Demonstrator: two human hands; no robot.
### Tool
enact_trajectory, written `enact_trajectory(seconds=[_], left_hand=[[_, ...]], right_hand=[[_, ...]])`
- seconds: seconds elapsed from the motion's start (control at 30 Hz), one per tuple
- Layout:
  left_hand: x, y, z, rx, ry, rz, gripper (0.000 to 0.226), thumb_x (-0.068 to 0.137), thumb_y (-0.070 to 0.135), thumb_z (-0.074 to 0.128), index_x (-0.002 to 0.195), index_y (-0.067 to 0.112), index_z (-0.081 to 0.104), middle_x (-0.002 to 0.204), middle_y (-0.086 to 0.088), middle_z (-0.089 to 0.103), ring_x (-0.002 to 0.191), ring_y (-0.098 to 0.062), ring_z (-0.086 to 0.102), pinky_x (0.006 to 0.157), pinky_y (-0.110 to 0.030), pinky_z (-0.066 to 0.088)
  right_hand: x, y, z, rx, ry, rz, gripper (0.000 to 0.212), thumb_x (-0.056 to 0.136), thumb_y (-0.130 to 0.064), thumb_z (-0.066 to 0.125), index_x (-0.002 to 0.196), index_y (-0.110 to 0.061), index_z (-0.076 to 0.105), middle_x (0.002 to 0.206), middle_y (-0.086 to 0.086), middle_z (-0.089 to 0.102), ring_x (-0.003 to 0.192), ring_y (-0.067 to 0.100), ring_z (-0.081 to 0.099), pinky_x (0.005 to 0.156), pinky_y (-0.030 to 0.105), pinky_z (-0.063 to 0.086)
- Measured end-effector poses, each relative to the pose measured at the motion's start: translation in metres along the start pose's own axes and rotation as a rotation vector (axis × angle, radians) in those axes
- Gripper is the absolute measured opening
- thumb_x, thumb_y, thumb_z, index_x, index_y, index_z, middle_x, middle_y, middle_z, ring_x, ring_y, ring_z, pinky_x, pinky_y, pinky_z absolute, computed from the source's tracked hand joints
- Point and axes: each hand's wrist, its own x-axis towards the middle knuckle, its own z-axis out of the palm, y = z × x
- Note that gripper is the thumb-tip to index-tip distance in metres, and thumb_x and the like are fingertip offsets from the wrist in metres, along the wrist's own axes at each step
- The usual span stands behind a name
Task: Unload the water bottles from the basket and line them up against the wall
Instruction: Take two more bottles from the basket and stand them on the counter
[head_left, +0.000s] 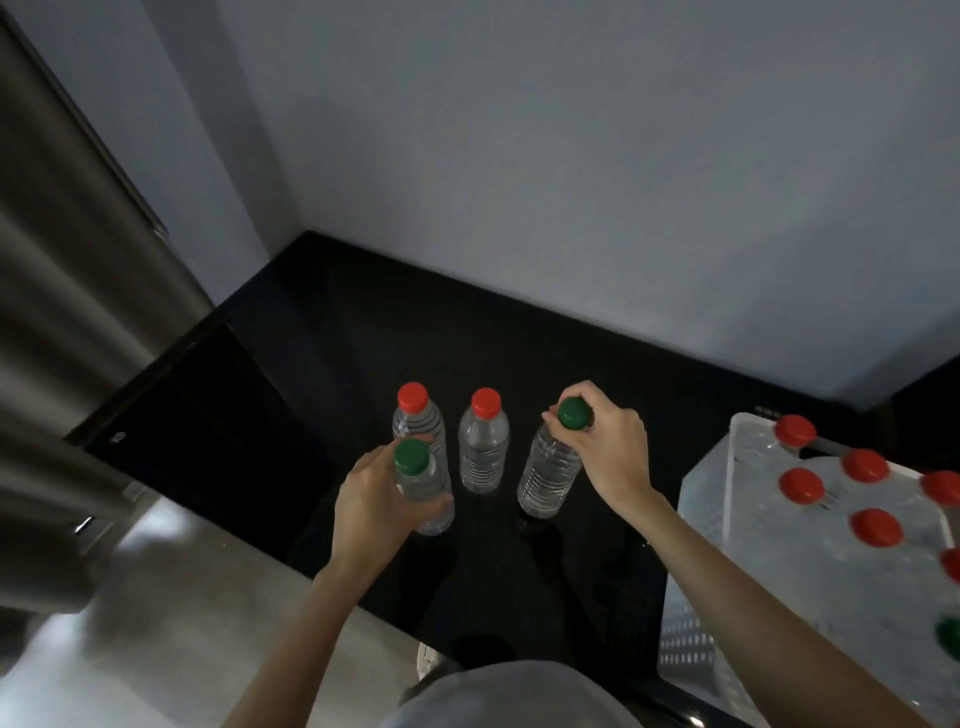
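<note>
At the far left stands a dark curtain (78, 322), and beside it the black counter (322, 364) runs to the grey wall (571, 182) at its back edge. Toward the counter's front edge, the left hand (374, 509) has its fingers (434, 506) clamped round the body of a green-capped bottle (423, 483), held just in front of the left red-capped bottle (418, 418). Next to the right stands the middle red-capped bottle (484, 441), upright on the counter and well short of the wall. Then comes the right hand (605, 441), fingers closed round the neck and cap of a second green-capped bottle (553, 462), which leans a little to the right; whether its base touches the counter I cannot tell. At the right edge sits the clear perforated basket (696, 649), with red-capped bottles (875, 527) standing inside. The step in hand looks like setting down 2 bottles at once. The next move calls for lowering both upright without knocking the 2 already standing, then likely nudging all 4 back toward the wall into 1 row. Count: 2 red caps on the counter, 2 green caps in hand, at least 6 red caps visible in the basket, plus 1 green shape at its right side, cut off.
</note>
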Motion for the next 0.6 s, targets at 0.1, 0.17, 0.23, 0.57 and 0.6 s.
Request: enact_trajectory(seconds=[0.1, 0.17, 0.23, 0.57, 0.6], left_hand=[[0.005, -0.007, 0.002, 0.015, -0.023, 0.009, 0.043, 0.059, 0.027, 0.088, 0.093, 0.023, 0.062, 0.087, 0.014, 0.06, 0.085, -0.005, 0.059, 0.071, -0.026, 0.051], [0.005, -0.011, 0.005, 0.017, -0.037, 0.019, 0.045, 0.059, 0.027, 0.089, 0.096, 0.024, 0.062, 0.089, 0.016, 0.06, 0.087, -0.005, 0.059, 0.073, -0.026, 0.052], [0.005, -0.014, 0.008, 0.01, -0.047, 0.023, 0.05, 0.059, 0.028, 0.089, 0.101, 0.025, 0.062, 0.093, 0.016, 0.06, 0.09, -0.006, 0.059, 0.075, -0.024, 0.05], [-0.005, -0.01, 0.017, -0.016, -0.023, -0.045, 0.072, 0.066, 0.033, 0.086, 0.128, 0.028, 0.051, 0.113, 0.02, 0.05, 0.108, -0.006, 0.051, 0.087, -0.039, 0.052], [-0.009, -0.009, 0.019, -0.037, -0.006, -0.039, 0.074, 0.067, 0.032, 0.086, 0.131, 0.027, 0.049, 0.116, 0.018, 0.049, 0.11, -0.006, 0.05, 0.089, -0.039, 0.051]], right_hand=[[0.005, 0.002, 0.012, -0.016, 0.017, 0.009, 0.024, 0.083, -0.041, 0.068, 0.095, -0.021, 0.06, 0.077, -0.007, 0.068, 0.069, 0.007, 0.067, 0.061, 0.037, 0.058], [0.006, 0.001, 0.018, -0.041, 0.031, -0.006, 0.025, 0.083, -0.041, 0.066, 0.096, -0.02, 0.06, 0.079, -0.007, 0.069, 0.07, 0.007, 0.068, 0.061, 0.036, 0.058], [0.007, 0.001, 0.022, -0.054, 0.035, -0.024, 0.027, 0.083, -0.043, 0.065, 0.096, -0.02, 0.06, 0.08, -0.006, 0.07, 0.071, 0.008, 0.069, 0.06, 0.036, 0.058], [0.003, 0.005, 0.021, -0.08, -0.135, -0.027, 0.022, 0.088, -0.039, 0.061, 0.104, -0.025, 0.055, 0.096, -0.008, 0.068, 0.083, 0.005, 0.067, 0.068, 0.034, 0.059], [0.003, 0.004, 0.02, -0.08, -0.161, -0.023, 0.023, 0.089, -0.039, 0.06, 0.105, -0.025, 0.053, 0.096, -0.008, 0.066, 0.084, 0.006, 0.067, 0.068, 0.035, 0.059]])
